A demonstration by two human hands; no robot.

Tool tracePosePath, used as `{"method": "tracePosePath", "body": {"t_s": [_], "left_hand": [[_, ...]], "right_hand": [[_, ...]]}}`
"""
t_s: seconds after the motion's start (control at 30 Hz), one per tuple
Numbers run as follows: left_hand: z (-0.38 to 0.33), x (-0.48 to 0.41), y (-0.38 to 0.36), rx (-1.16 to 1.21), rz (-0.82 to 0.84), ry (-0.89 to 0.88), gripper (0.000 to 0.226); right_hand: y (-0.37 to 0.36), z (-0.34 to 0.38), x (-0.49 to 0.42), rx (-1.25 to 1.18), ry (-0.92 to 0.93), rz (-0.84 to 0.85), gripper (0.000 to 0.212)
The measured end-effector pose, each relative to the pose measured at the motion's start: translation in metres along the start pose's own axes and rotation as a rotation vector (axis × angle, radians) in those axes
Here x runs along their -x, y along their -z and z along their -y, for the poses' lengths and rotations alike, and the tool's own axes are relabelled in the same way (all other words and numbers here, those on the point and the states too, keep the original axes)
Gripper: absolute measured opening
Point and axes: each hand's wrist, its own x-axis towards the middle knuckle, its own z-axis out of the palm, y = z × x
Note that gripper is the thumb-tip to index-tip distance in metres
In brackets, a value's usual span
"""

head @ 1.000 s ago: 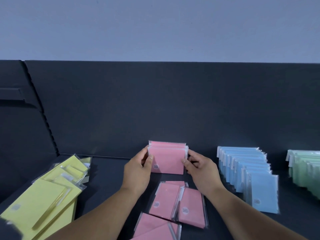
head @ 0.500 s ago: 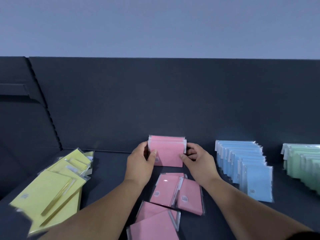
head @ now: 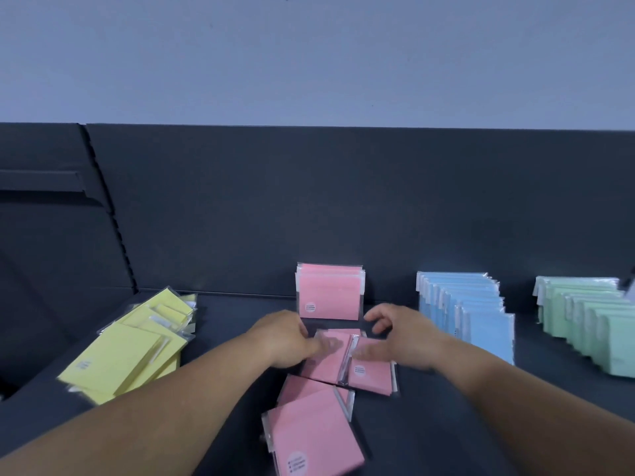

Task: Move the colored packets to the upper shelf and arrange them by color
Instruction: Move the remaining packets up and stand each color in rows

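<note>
Packets fill this dark shelf (head: 240, 314), grouped by colour from left to right. Far back in the middle, an upright pink stack (head: 328, 293) stands on edge against the shelf's back panel (head: 343, 201), apart from both hands. Just in front of it two pink packets lie flat side by side, their long edges meeting: the left flat packet (head: 323, 364) and the right flat packet (head: 372, 374). The left hand (head: 283, 338) is down over the left flat packet, its fingers smeared by motion across the packet's far end. I cannot tell whether its grip is pinching the plastic or only resting on it. The right hand (head: 403, 338) is over the right flat packet with its grip spread, thumb lifted clear of the fingers and fingertips blurred against the packet's far edge. Nearer to me, two more pink packets (head: 316, 438) lie overlapped, the nearest one on top. Off to the left a loose heap of yellow packets (head: 127, 348) lies flat. To the right, a row of blue packets (head: 474, 314) stands on edge. Farther right a row of green packets (head: 591, 321) does the same, cut off at the edge of view.
</note>
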Motion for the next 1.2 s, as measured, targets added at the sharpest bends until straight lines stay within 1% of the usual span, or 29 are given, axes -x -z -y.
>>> {"method": "tracePosePath", "body": {"t_s": [0.03, 0.07, 0.17, 0.23, 0.3, 0.4, 0.47, 0.57, 0.63, 0.77, 0.83, 0.9, 0.93, 0.97, 1.03, 1.1, 1.13, 1.2], "left_hand": [[-0.003, 0.001, -0.001, -0.034, 0.044, 0.010, 0.063], [-0.006, 0.002, -0.002, -0.050, 0.064, 0.015, 0.062], [-0.010, 0.001, -0.004, -0.018, 0.087, 0.024, 0.061], [-0.007, 0.001, -0.006, 0.109, 0.070, 0.025, 0.056], [-0.003, 0.001, -0.006, 0.307, 0.006, 0.015, 0.045], [0.002, 0.000, -0.007, 0.560, -0.093, -0.003, 0.030], [0.000, 0.001, -0.007, 0.702, -0.121, -0.027, 0.025], [-0.010, 0.005, -0.006, 0.871, -0.106, -0.074, 0.016], [-0.019, 0.009, -0.003, 0.955, -0.073, -0.113, 0.013], [-0.029, 0.015, 0.003, 1.078, 0.022, -0.214, 0.014], [-0.028, 0.018, 0.003, 1.030, 0.083, -0.239, 0.015], [-0.021, 0.017, 0.000, 0.833, 0.105, -0.239, 0.017], [-0.016, 0.017, 0.001, 0.702, 0.119, -0.234, 0.023], [-0.011, 0.018, 0.004, 0.569, 0.149, -0.226, 0.033], [-0.004, 0.021, 0.014, 0.306, 0.285, -0.219, 0.054], [-0.001, 0.026, 0.023, 0.042, 0.445, -0.234, 0.065], [-0.001, 0.027, 0.024, -0.063, 0.483, -0.242, 0.069], [-0.001, 0.027, 0.022, -0.176, 0.470, -0.247, 0.073]], "right_hand": [[0.000, 0.001, 0.002, 0.039, -0.007, 0.048, 0.067], [0.000, 0.001, 0.002, 0.056, -0.018, 0.064, 0.068], [0.007, 0.001, 0.006, 0.029, -0.038, 0.034, 0.052], [0.016, -0.001, 0.010, -0.096, -0.055, 0.027, 0.039], [0.025, -0.003, 0.015, -0.272, -0.072, 0.024, 0.027], [0.035, -0.001, 0.019, -0.503, -0.104, 0.007, 0.019], [0.034, 0.003, 0.020, -0.597, -0.089, 0.023, 0.019], [0.025, 0.009, 0.021, -0.619, -0.010, 0.015, 0.020], [0.021, 0.014, 0.020, -0.601, 0.043, -0.026, 0.018], [0.020, 0.021, 0.020, -0.613, 0.062, -0.092, 0.024], [0.021, 0.019, 0.020, -0.578, 0.044, -0.101, 0.033], [0.022, 0.015, 0.020, -0.496, -0.003, -0.090, 0.040], [0.022, 0.012, 0.020, -0.457, -0.034, -0.075, 0.040], [0.023, 0.009, 0.020, -0.424, -0.068, -0.050, 0.039], [0.023, 0.006, 0.023, -0.372, -0.139, 0.032, 0.034], [0.023, 0.003, 0.025, -0.314, -0.190, 0.089, 0.028], [0.023, 0.001, 0.024, -0.272, -0.201, 0.087, 0.029], [0.021, -0.001, 0.023, -0.198, -0.204, 0.053, 0.036]]}}
